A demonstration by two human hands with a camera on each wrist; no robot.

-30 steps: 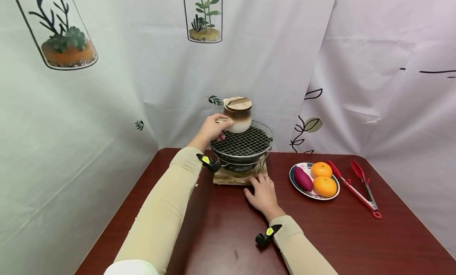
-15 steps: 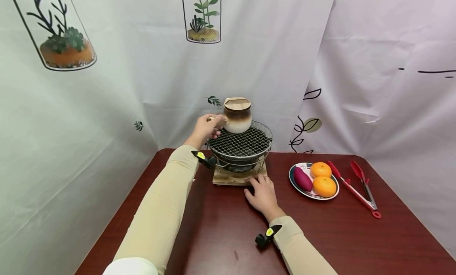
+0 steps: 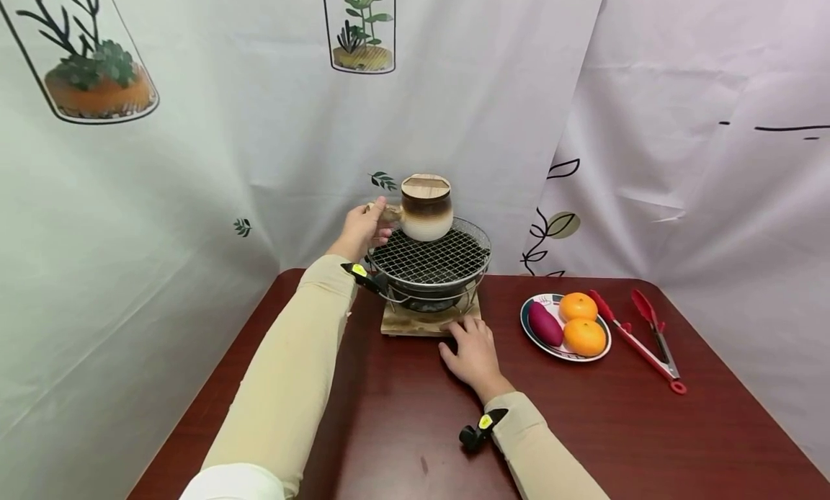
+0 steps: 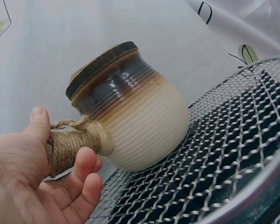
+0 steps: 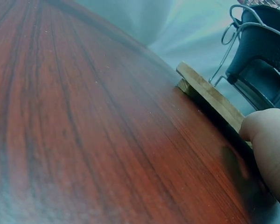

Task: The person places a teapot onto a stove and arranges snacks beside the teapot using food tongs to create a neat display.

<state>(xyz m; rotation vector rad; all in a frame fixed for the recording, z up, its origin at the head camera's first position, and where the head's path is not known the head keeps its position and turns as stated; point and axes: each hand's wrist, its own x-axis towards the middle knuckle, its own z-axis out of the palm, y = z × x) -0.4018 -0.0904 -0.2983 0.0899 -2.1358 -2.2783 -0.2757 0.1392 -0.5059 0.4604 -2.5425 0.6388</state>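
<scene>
A lidded ceramic pot (image 3: 426,215), brown above and cream below, sits on the wire grill mesh (image 3: 431,259). Its rope-wrapped handle (image 4: 72,147) points toward my left hand (image 3: 364,228). In the left wrist view, the thumb stands up beside the handle's end while loosely bent fingers lie below it; the hand is around the handle without a firm grip. My right hand (image 3: 475,354) rests at the front edge of the wooden board (image 3: 415,323) beneath the grill stove (image 3: 431,295). The right wrist view shows part of that hand at the board's edge; its other fingers are hidden.
A plate (image 3: 527,332) to the right holds two oranges (image 3: 581,321) and a purple sweet potato (image 3: 545,324). Red-tipped tongs (image 3: 648,352) lie beyond it. A printed cloth (image 3: 493,96) hangs behind the dark red table (image 3: 402,413).
My left hand has slid left along the pot's handle, and its thumb has lifted. The pot has turned so its handle points further left. The right hand stays at the board.
</scene>
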